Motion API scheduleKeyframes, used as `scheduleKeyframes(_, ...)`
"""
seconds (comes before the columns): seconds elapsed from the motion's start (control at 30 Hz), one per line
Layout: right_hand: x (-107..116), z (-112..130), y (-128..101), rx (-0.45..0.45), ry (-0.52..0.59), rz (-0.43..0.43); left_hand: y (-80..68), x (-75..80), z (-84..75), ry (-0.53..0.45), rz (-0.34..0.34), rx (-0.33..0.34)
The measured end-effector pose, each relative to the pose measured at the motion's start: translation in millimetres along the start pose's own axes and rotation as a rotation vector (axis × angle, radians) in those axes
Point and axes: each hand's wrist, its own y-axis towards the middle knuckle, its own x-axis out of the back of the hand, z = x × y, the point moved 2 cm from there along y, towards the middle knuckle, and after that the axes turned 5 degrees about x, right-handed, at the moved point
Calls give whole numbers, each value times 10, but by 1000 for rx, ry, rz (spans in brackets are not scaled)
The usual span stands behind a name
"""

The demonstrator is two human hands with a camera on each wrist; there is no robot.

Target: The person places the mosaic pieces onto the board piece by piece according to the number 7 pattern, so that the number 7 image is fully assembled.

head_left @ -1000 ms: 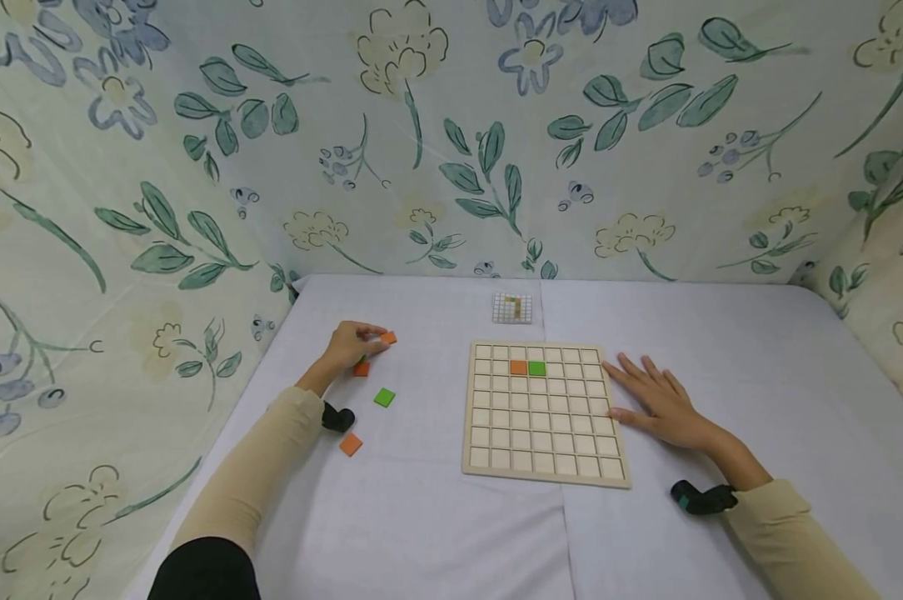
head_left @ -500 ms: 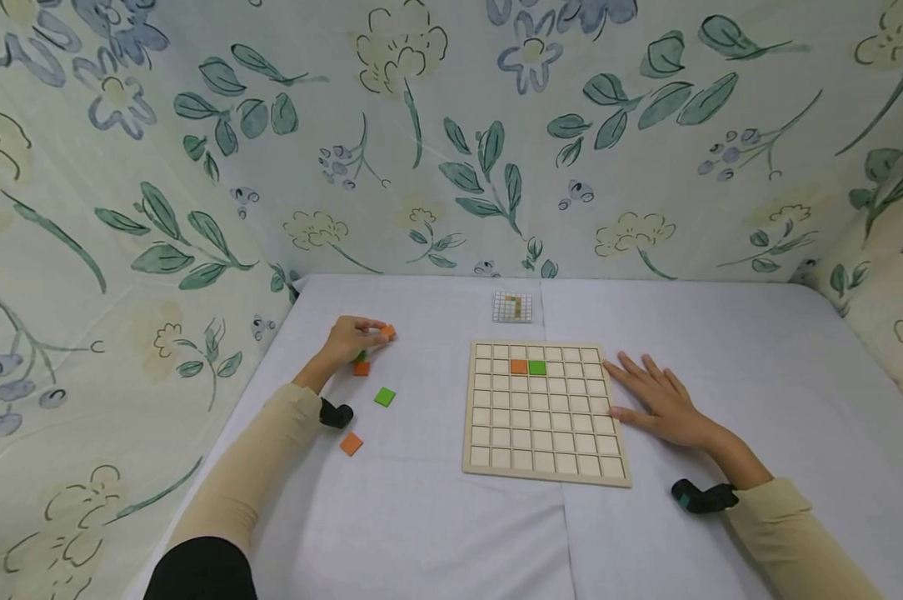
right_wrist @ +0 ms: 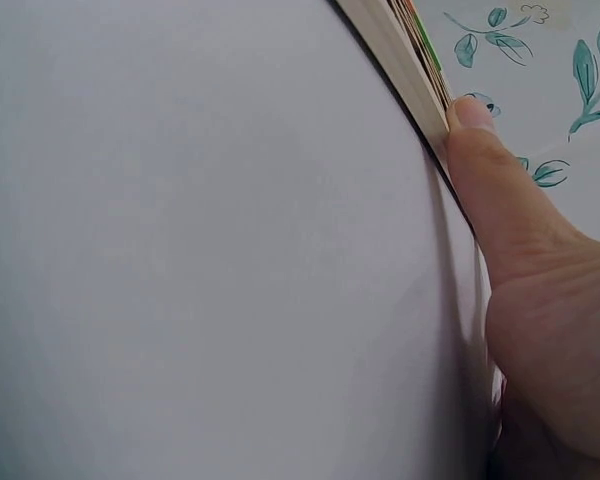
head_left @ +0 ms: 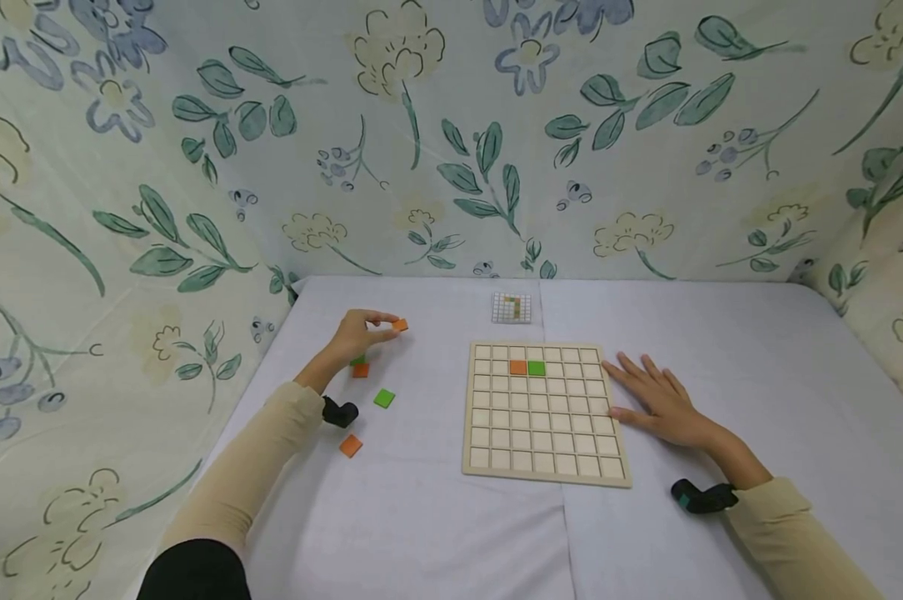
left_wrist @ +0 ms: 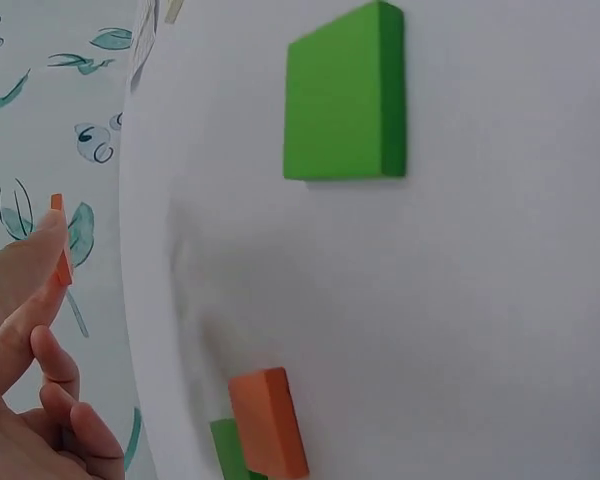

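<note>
Between thumb and fingertips my left hand (head_left: 357, 335) pinches an orange square tile (head_left: 400, 325), raised over the left of the table. In the left wrist view the held tile (left_wrist: 62, 240) appears edge-on. My right hand (head_left: 657, 402) lies spread, thumb and fingertips at the right edge of a wooden grid board (head_left: 541, 483). The right wrist view has the thumb (right_wrist: 495, 190) against the board's side (right_wrist: 400, 75). On the board, an orange tile (head_left: 518, 367) and a green tile (head_left: 536, 368) sit side by side in the second row.
Below the left hand an orange tile (head_left: 361, 371) overlaps a green one (head_left: 357, 360). Nearer the body lie a green tile (head_left: 384, 398) and an orange tile (head_left: 351, 446). Behind the board is a small pattern card (head_left: 511, 308). Floral cloth (head_left: 421, 167) hangs along the back.
My left hand has lifted the orange tile and moved slightly away from the body and to the right, showing more of the green tile beneath. My right hand has stayed still.
</note>
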Motion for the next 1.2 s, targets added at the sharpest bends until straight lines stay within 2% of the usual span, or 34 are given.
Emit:
scheduleKeyframes(0.3,22,31,-5,-18,-7,9,-26,-94,-267,-4,47,-83)
scheduleKeyframes(0.7,26,7,-1,-22,7,33,24,-295,-495,-19,93,-140)
scheduleKeyframes(0.97,34,26,-3,-18,17,30,28,-462,-683,-11,131,-209)
scheduleKeyframes(1.2,49,39,-8,-24,1,36,-36,-617,-850,-9,178,-257)
